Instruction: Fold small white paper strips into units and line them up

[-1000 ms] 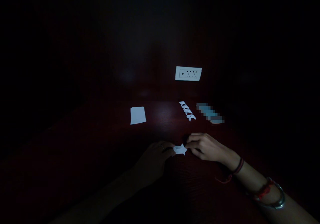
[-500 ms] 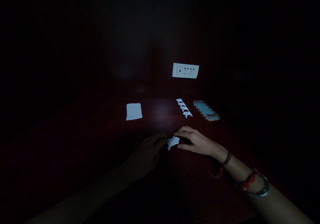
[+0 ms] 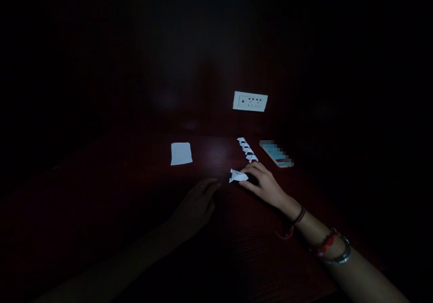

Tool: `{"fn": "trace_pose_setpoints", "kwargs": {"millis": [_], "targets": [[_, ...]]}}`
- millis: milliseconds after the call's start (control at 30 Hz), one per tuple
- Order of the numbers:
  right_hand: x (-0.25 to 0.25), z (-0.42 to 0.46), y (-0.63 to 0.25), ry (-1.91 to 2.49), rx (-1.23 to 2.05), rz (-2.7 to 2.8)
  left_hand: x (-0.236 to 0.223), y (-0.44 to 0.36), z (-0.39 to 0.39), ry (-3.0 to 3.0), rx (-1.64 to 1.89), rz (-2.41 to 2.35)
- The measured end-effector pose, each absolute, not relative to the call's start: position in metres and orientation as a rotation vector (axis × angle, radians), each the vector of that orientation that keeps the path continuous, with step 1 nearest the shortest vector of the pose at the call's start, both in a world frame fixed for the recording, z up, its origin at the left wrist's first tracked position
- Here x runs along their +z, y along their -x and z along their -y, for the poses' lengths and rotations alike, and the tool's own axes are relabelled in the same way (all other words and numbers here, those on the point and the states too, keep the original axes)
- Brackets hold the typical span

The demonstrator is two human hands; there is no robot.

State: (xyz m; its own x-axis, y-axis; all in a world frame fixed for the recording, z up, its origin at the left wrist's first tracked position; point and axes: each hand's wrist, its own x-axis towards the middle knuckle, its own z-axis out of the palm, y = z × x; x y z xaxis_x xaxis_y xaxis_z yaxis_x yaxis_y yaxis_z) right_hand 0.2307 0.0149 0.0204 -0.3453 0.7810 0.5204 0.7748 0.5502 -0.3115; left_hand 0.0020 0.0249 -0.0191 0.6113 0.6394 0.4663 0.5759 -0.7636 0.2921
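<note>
A folded white paper piece (image 3: 238,176), origami-like with pointed corners, is pinched between the thumb and fingers of my right hand (image 3: 265,183). My left hand (image 3: 199,204) lies in shadow to the left of it, its fingers stretched out and holding nothing, apart from the paper. Just beyond my right hand, several similar folded papers (image 3: 246,149) form a slanting row on the dark red table (image 3: 216,158).
A stack of white paper sheets (image 3: 181,153) lies on the table at the left. Right of the folded row is a phone (image 3: 275,154) with a blurred screen. A white socket panel (image 3: 250,101) is on the wall behind. The surroundings are very dark.
My right hand has moved the folded paper away from me and slightly right, turning it. My left hand has let go of it and drawn back a little. The view has shifted slightly.
</note>
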Motion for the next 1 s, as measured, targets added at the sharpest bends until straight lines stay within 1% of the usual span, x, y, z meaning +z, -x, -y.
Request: {"fn": "trace_pose_setpoints", "kwargs": {"millis": [133,233,300,400,467,567,667,867,1000], "targets": [[0.029,-0.022,-0.248,1.246,0.034,2.249,-0.024,-0.001,-0.028,-2.718,0.904,-1.047],[0.037,-0.029,-0.256,1.263,0.148,2.248,-0.026,-0.001,-0.031,-2.699,0.918,-1.063],[0.041,-0.032,-0.252,1.286,0.255,2.334,-0.027,-0.001,-0.032,-2.684,0.921,-1.072],[0.043,-0.037,-0.232,1.312,0.291,2.491,-0.026,0.0,-0.032,-2.665,0.949,-1.079],[0.043,-0.041,-0.217,1.412,0.274,2.56,-0.023,0.001,-0.031,-2.648,0.964,-1.088],[0.047,-0.046,-0.202,1.692,0.196,2.486,-0.019,0.002,-0.029,-2.621,0.972,-1.109],[0.056,-0.049,-0.204,1.774,0.172,2.43,-0.016,0.002,-0.028,-2.608,0.975,-1.126],[0.082,-0.05,-0.231,1.578,0.326,2.589,-0.016,0.003,-0.029,-2.611,0.971,-1.13],[0.08,-0.046,-0.239,1.204,0.321,2.823,-0.016,0.003,-0.03,-2.617,0.966,-1.119]]}}
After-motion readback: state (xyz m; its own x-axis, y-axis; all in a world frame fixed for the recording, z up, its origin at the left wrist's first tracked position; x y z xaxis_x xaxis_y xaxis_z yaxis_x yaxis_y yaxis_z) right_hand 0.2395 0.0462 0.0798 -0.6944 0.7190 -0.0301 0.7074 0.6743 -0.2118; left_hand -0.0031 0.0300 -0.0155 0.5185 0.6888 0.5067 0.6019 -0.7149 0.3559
